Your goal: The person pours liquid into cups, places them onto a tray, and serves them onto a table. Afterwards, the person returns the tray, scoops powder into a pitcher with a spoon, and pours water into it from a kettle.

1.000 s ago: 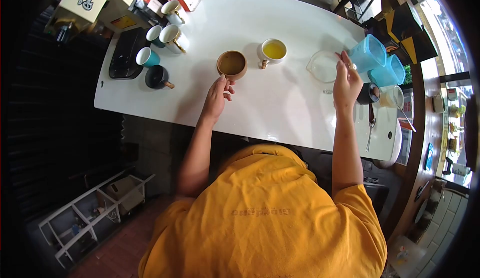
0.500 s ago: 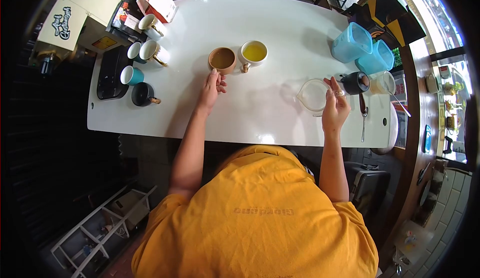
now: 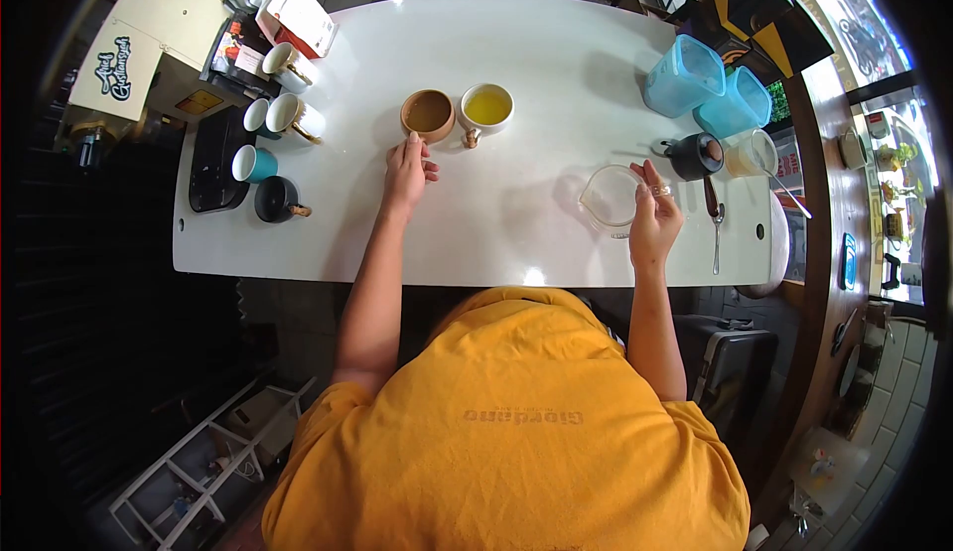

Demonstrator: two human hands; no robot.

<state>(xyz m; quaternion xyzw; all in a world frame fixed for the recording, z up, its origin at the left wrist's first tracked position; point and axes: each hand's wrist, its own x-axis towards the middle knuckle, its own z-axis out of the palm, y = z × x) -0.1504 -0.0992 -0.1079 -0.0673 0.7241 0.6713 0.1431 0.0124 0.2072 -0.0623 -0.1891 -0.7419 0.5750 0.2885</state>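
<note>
My left hand is closed with its fingertips at the near side of a brown cup, which stands upright with a brownish drink inside. Its handle is hidden by my fingers. Right beside that cup stands a white cup of yellow-green liquid, its brown handle pointing toward me. My right hand is curled at the right side of a clear glass jug with a pouring lip, fingers around where its handle lies. The jug rests on the white table and looks to have nothing in it.
Several mugs, including a teal mug and a black cup, stand at left by a black tray. At right are a dark pot, a spoon, a glass of pale liquid and blue containers.
The whole view has shifted slightly. Both hands keep their places at the brown cup and the glass jug, and nothing on the table has visibly moved.
</note>
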